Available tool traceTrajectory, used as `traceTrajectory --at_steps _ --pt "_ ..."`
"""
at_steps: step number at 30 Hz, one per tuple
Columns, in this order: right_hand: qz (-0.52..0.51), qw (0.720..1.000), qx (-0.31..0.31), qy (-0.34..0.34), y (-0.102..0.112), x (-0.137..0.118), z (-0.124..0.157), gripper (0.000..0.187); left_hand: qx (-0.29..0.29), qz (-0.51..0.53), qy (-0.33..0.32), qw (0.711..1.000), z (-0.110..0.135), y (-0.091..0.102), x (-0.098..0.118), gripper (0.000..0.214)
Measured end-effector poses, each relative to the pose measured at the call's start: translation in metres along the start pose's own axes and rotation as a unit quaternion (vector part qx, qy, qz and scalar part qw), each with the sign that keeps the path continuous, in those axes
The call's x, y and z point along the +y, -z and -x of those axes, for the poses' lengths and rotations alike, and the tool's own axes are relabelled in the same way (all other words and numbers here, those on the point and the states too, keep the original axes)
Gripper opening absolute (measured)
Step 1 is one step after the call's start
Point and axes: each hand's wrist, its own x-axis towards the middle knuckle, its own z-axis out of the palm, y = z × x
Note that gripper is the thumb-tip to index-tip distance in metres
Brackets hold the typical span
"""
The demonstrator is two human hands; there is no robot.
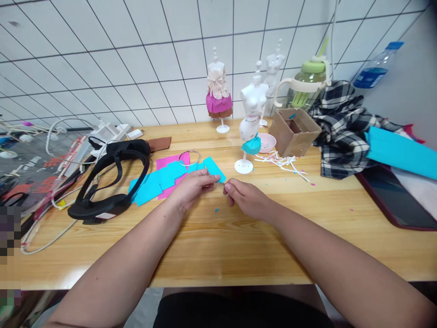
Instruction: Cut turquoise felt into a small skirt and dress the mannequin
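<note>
A small bright blue piece of crepe paper (213, 167) is raised above the table between my hands. My left hand (195, 184) pinches it along its lower edge. At its right corner, my right hand (241, 196) has thumb and finger pressed together; something thin and dark shows at the fingertips, too small to name. More blue pieces (150, 187) and a pink sheet (164, 163) lie left of my hands. Just behind stands a white mannequin (254, 102) with a blue gathered piece (251, 145) at its hip.
A dressed mannequin (219, 98) stands at the tiled wall. To the right are a cardboard box (295, 136), pink dish (268, 142), white strips (290, 166), jug (305, 86), plaid cloth (344, 109) and dark tablet-like thing (399, 196). A black headset frame (112, 207) and cables lie left.
</note>
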Motion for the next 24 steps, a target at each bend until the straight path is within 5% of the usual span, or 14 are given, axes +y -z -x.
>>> traceTrajectory --at_steps 24 --pt "-0.022 1.000 -0.002 -0.003 0.0014 0.0021 -0.0020 0.033 -0.001 -0.017 0.045 0.999 -0.0001 0.0007 0.0010 0.043"
